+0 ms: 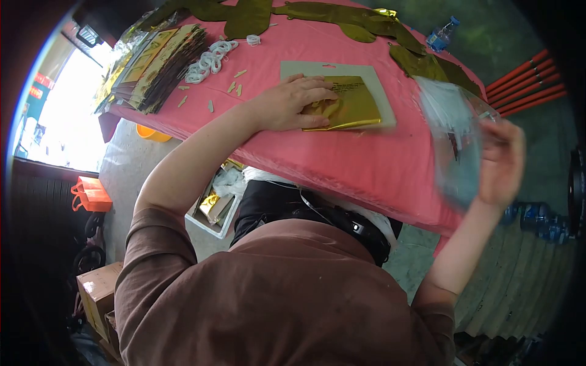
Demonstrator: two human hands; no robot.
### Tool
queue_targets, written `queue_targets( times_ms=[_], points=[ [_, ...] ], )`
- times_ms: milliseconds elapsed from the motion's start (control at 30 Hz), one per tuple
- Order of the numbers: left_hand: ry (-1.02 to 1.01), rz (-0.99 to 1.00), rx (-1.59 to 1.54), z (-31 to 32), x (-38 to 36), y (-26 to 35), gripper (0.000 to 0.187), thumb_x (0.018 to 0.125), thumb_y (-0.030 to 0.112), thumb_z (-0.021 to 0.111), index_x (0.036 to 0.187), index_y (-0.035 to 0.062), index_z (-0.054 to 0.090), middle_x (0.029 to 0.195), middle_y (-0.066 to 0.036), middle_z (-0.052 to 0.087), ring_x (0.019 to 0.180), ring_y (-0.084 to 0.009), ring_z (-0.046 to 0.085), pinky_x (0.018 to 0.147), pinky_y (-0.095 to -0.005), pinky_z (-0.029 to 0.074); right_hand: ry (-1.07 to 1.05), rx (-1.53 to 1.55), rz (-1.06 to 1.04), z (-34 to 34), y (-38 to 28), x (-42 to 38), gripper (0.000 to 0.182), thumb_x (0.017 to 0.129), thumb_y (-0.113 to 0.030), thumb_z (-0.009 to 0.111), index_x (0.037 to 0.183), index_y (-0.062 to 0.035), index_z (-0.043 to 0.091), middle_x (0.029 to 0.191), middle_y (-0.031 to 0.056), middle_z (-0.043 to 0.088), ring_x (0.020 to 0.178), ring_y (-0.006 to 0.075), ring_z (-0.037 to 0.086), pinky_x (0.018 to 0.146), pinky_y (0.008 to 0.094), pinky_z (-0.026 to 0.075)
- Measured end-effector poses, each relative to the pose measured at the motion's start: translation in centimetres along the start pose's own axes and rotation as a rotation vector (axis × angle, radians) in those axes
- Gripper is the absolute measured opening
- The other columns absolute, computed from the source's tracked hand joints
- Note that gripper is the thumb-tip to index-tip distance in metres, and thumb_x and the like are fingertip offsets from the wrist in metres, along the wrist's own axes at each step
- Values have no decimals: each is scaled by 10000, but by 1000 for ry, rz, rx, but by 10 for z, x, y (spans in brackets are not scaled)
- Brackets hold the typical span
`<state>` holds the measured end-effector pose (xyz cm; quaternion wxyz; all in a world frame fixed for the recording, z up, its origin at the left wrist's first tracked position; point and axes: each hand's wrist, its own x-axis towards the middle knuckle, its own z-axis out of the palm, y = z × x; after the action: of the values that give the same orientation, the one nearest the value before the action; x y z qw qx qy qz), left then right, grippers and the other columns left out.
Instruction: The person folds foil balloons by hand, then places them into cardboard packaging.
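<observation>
My left hand (pixel 293 104) lies with its fingers spread on a folded gold foil sheet (pixel 357 107), pressing it down. Under the foil is a pale card (pixel 381 91) with a hanging slot at its top edge. On the right, my right hand (pixel 502 160) is raised at the table's edge, blurred by motion. Its fingers are bent beside a clear plastic bag (pixel 458 165) with white strips inside; whether they grip the bag is too smeared to tell.
The pink-covered table (pixel 274 149) holds a stack of packets (pixel 152 67), white cord bundles (pixel 210 61), small clips (pixel 232 87), gold foil shapes (pixel 342 18) and a plastic bottle (pixel 442 35). Below stand a white bin (pixel 213 229) and red poles (pixel 525 82).
</observation>
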<state>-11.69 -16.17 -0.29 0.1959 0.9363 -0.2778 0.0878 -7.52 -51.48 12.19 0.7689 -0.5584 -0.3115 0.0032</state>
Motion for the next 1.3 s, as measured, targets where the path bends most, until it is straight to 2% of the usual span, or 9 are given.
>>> queue_targets(
  times_ms=[67, 100, 167, 200, 267, 433, 600, 733, 1300],
  points=[
    [31, 22, 2, 2, 0, -2, 492, 841, 368, 584, 1240, 100, 482, 1316, -144, 450, 1275, -298, 365, 1065, -456, 245, -185, 453, 21, -27, -27, 4, 62, 905, -53, 457, 871, -8, 482, 829, 62, 514, 637, 81, 462, 613, 203, 403],
    [63, 42, 6, 3, 1, -3, 493, 832, 392, 596, 1226, 112, 497, 1288, -138, 479, 1261, -304, 386, 1054, -456, 269, -183, 450, 17, -31, -29, 0, 62, 905, -53, 457, 871, -8, 482, 829, 62, 514, 637, 81, 462, 613, 203, 403],
    [108, 62, -12, 2, 1, -1, 471, 821, 372, 610, 1196, 104, 516, 1259, -134, 497, 1232, -301, 412, 1048, -448, 279, -194, 123, 226, -36, -29, -12, 80, 885, -33, 465, 814, -52, 434, 761, 15, 411, 527, 38, 266, 477, 199, 274],
    [152, 77, -30, 0, 0, 1, 448, 811, 352, 625, 1167, 96, 535, 1230, -131, 515, 1204, -299, 437, 1042, -441, 290, -78, -247, 325, -26, -21, -21, 103, 887, -52, 464, 784, -44, 461, 767, 11, 447, 524, 22, 278, 465, 203, 264],
    [188, 96, -35, -8, 0, 5, 416, 789, 336, 643, 1111, 86, 562, 1181, -121, 535, 1156, -291, 466, 1020, -426, 316, -351, -525, 381, -6, 2, -26, 171, 885, -80, 497, 723, -27, 476, 735, 6, 470, 554, 25, 333, 495, 209, 273],
    [66, 18, 29, -27, -17, 28, 360, 732, 262, 684, 1017, 63, 592, 1128, -93, 549, 1070, -284, 503, 949, -412, 380, -336, -1023, 317, -3, 56, -29, 154, 825, -66, 582, 731, 6, 483, 672, 18, 467, 611, 68, 439, 563, 226, 344],
    [90, -46, -12, -24, -23, 29, 326, 708, 203, 700, 975, 41, 606, 1081, -96, 574, 1026, -287, 528, 884, -392, 437, -304, -1032, 120, 23, 86, -20, 86, 805, -42, 594, 866, 10, 562, 754, 34, 524, 641, 99, 469, 591, 242, 387],
    [91, -49, -71, -25, -22, 29, 309, 708, 178, 699, 962, 27, 609, 1068, -107, 582, 1009, -296, 537, 845, -379, 464, -403, -1085, 95, 32, 104, -17, 225, 807, -47, 589, 1031, -40, 609, 873, 56, 565, 703, 169, 553, 641, 264, 434],
    [44, -28, -107, -25, -28, 26, 312, 741, 106, 652, 1032, 0, 610, 1142, -137, 554, 1050, -298, 525, 864, -374, 459, -506, -1227, 21, 38, 115, -23, 244, 822, -56, 574, 1062, -75, 617, 930, 61, 545, 786, 248, 601, 673, 340, 475]
  ],
)
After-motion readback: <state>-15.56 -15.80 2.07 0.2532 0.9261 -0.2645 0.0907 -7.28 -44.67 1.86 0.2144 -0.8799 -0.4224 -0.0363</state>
